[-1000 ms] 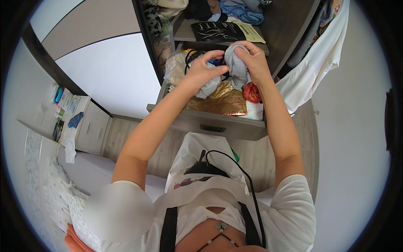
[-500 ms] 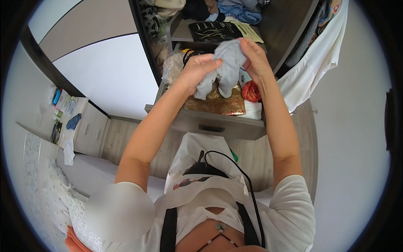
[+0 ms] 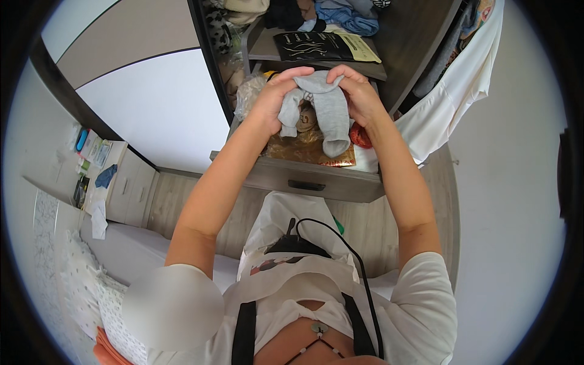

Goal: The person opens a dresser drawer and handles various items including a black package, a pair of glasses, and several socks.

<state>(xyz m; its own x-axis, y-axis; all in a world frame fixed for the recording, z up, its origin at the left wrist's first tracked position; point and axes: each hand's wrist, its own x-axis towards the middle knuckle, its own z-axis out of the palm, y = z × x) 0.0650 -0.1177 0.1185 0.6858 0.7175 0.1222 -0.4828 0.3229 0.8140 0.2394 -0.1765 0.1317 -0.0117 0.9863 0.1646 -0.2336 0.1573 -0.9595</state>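
Note:
A pair of light grey socks (image 3: pixel 332 118) hangs between my two hands over the pulled-out drawer (image 3: pixel 340 184). My left hand (image 3: pixel 272 100) grips the left part, its thumb and fingers closed on the knit near the top. On the other side my right hand (image 3: pixel 359 97) pinches the upper edge. The longer sock dangles toward the drawer front, and the shorter one falls beside my left hand. Beneath them lie a shiny gold package (image 3: pixel 291 149), a red bundle (image 3: pixel 360 136) partly behind my right wrist, and a crinkled clear plastic bag (image 3: pixel 248 97).
Behind the drawer, a shelf holds a flat black packet (image 3: pixel 309 47) and folded blue clothes (image 3: pixel 350 18). A white garment (image 3: pixel 453 103) hangs at the right. To the left stand a white sliding door (image 3: pixel 158 106) and a small cabinet (image 3: pixel 128 191). A black cable (image 3: pixel 359 258) crosses my lap.
The socks have spread apart and hang lower, one now stretched out straight. My right hand has come down and inward, and my left has shifted slightly along the fabric.

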